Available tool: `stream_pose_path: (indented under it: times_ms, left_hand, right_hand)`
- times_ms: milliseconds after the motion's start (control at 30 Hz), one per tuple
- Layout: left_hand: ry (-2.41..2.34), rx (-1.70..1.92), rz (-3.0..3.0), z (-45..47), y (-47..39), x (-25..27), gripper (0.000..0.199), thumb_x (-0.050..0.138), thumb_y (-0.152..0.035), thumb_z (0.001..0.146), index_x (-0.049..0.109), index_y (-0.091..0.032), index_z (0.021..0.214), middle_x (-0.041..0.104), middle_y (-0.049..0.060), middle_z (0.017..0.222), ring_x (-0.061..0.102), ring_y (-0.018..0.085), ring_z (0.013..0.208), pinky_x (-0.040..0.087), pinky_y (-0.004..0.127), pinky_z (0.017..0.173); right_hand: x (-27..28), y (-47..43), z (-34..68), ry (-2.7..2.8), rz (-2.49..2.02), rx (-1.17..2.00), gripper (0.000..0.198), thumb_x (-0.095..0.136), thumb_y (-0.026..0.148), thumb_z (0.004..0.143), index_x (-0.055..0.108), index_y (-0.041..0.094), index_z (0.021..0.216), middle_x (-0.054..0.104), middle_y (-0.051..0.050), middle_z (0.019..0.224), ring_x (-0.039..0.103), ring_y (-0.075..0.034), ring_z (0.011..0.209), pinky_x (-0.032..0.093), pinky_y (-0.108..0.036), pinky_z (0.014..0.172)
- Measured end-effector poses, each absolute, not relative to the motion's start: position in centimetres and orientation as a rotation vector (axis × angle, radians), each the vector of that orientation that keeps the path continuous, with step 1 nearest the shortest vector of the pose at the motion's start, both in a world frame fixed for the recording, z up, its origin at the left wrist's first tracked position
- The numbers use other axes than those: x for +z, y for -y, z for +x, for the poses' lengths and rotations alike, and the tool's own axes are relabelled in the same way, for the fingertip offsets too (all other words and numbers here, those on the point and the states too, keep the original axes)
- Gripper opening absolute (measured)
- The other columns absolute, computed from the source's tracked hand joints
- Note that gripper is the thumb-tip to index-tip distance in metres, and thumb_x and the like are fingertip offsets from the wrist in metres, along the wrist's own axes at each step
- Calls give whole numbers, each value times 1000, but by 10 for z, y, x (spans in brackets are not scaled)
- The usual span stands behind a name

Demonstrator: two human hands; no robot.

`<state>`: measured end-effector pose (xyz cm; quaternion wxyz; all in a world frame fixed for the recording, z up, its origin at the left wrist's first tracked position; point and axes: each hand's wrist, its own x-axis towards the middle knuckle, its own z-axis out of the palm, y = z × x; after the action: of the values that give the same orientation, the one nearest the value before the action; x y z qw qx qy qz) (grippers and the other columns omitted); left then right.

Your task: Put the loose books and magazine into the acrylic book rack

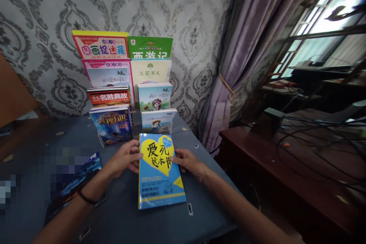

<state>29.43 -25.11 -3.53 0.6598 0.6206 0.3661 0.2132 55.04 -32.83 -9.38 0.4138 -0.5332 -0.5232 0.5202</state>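
Observation:
Both hands hold a blue book [151,188] with a yellow heart and Chinese characters on its cover. My left hand [130,157] grips its left edge, thumb on the front. Opposite it, my right hand [185,160] has the right edge pinched, thumb also on the cover. The book leans back in front of a tiered stand of books. Just behind it stands a pale book with a child in a hat [157,122]. To its left is a dark blue book with gold lettering [111,126]. Fingers behind the cover are partly hidden.
Farther back, the stand holds a green book [151,47], a cream book [151,70] and a pink-red picture book [100,47]. A dark glossy book [82,177] lies on the grey table [206,213] under my left forearm. Cables [303,141] tangle over a reddish desk [257,160] at right.

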Motion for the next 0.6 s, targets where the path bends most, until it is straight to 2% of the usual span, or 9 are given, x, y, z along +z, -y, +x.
stream_pose_path:
  times_ms: [67,133,267,400,500,600]
  left_hand:
    - [-808,497,1472,303,242,-24,48,75,-36,65,53,-20,103,71,8,95,69,19,63,56,30,51]
    - [-811,550,1539,311,231,-14,44,72,-34,67,52,-20,104,70,7,94,69,19,64,57,30,52]
    - [-817,700,1666,323,207,10,43,67,-29,71,49,-21,109,69,5,91,69,18,65,58,30,55]
    - [-767,931,1836,334,185,35,40,63,-25,76,47,-20,112,67,1,90,67,15,68,56,25,56]
    - [-729,1143,1977,342,173,47,36,59,-18,77,49,-19,112,67,1,89,68,16,76,55,23,59]
    - [-684,1311,2079,347,167,49,35,56,-13,78,51,-19,112,68,2,91,68,19,86,56,27,66]
  right_hand:
    - [-79,323,558,1303,-1278,1290,52,74,56,71,67,15,102,76,-10,90,61,-14,59,32,-22,42]
    - [-63,311,565,1322,-1257,1193,53,74,57,70,66,16,103,76,-9,91,61,-14,61,32,-21,43]
    - [-29,278,579,1446,-1295,958,49,70,54,74,63,17,105,74,-9,96,63,-17,68,39,-25,48]
    - [3,243,589,1570,-1146,705,47,68,50,77,62,17,110,73,-10,105,66,-20,79,47,-28,57]
    - [14,222,589,1591,-1028,536,46,67,49,79,61,18,112,73,-9,109,65,-21,83,51,-31,64]
    - [13,208,588,1572,-930,428,43,68,48,79,62,19,111,71,-8,110,65,-23,90,53,-34,72]
